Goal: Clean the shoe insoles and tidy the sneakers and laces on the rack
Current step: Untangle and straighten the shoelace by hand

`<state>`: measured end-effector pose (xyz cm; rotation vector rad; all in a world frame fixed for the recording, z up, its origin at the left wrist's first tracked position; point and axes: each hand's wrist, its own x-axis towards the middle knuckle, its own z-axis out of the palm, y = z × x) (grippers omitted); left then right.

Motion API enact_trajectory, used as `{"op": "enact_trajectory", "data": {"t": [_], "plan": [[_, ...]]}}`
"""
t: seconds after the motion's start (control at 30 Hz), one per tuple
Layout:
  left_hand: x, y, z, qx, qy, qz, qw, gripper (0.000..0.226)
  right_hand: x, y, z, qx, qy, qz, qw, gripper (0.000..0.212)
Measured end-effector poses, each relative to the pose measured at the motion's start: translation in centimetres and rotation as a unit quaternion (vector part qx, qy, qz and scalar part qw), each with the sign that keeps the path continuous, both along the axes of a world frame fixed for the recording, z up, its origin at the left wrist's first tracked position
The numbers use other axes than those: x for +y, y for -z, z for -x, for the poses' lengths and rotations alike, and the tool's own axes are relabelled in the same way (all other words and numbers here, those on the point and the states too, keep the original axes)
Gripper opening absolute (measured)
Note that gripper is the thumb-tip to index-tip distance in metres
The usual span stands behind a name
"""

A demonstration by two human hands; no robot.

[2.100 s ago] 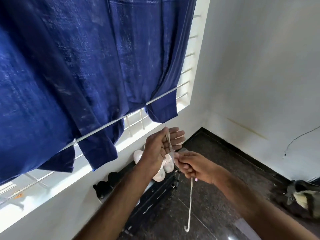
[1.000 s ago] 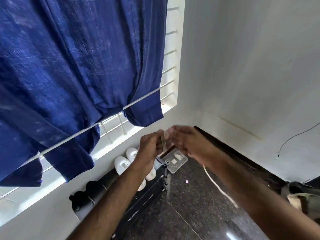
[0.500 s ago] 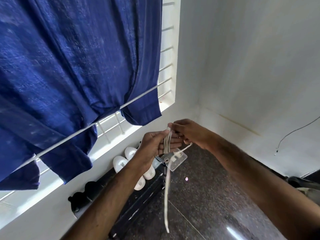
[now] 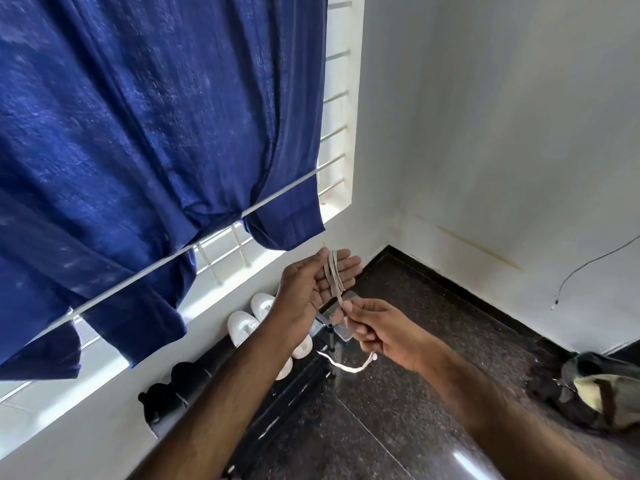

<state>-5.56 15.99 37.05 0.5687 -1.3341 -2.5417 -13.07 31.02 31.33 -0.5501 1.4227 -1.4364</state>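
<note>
Over on the left a blue curtain (image 4: 138,133) hangs across the window, bunched over a thin white rod. Below it, along the wall, the rack (image 4: 277,400) carries dark shoes (image 4: 162,396) and then a pair of white sneakers (image 4: 256,323).

Above the sneakers the left hand (image 4: 311,278) is held up, palm half open, fingers fairly straight, with several loops of a pale lace (image 4: 333,275) draped across them; the thumb seems to press the loops, though I cannot be sure. Just to the right and a little lower, the right hand (image 4: 384,334) pinches the same lace between thumb and forefinger, its other fingers curled in. The lace runs straight from the loops into that pinch, and its free tail pokes out below the right hand.

To my eye the lace is being wound into a bundle. The risk is that the loops slide off the loosely held left fingers if the right hand tugs hard, undoing the coil. The short tail could also slip the pinch.
</note>
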Motion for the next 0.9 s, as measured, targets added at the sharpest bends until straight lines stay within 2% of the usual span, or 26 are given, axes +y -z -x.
{"op": "enact_trajectory", "data": {"t": [0.13, 0.23, 0.3, 0.4, 0.47, 0.57, 0.7, 0.8, 0.9], "plan": [[0.3, -0.1, -0.4, -0.02, 0.069, 0.058, 0.996, 0.037, 0.0, -0.9, 3.8, 0.042, 0.054, -0.076, 0.995, 0.028], [1.1, 0.6, -0.4, -0.062, 0.101, 0.134, 0.984, 0.036, -0.9, -4.6, 5.8, 0.127, 0.074, -0.066, 0.987, 0.033], [1.6, 1.1, -0.2, -0.082, 0.082, 0.148, 0.982, 0.035, -1.4, -7.1, 5.5, 0.172, 0.084, -0.03, 0.981, 0.032], [1.5, 1.3, 0.5, -0.085, 0.001, 0.107, 0.991, 0.03, -1.4, -8.3, 2.9, 0.222, 0.088, -0.008, 0.971, 0.03], [0.9, 0.9, 0.9, -0.064, -0.034, 0.077, 0.994, 0.032, -0.7, -6.5, 0.4, 0.207, 0.058, 0.006, 0.977, 0.026], [0.5, -0.2, 1.2, -0.011, -0.02, 0.001, 1.0, 0.038, 0.5, -2.7, -1.5, 0.11, 0.013, 0.004, 0.994, 0.027], [0.8, -1.1, 1.1, 0.002, 0.033, 0.026, 0.999, 0.039, 1.2, -1.1, 1.6, 0.043, 0.043, -0.04, 0.997, 0.031], [1.3, -1.2, 0.8, -0.028, 0.07, 0.085, 0.993, 0.039, 1.0, -3.2, 4.9, 0.073, 0.095, -0.058, 0.991, 0.031], [2.3, -0.8, 0.9, -0.059, 0.074, 0.149, 0.984, 0.035, 0.0, -6.6, 6.4, 0.154, 0.096, -0.031, 0.983, 0.032]]}}
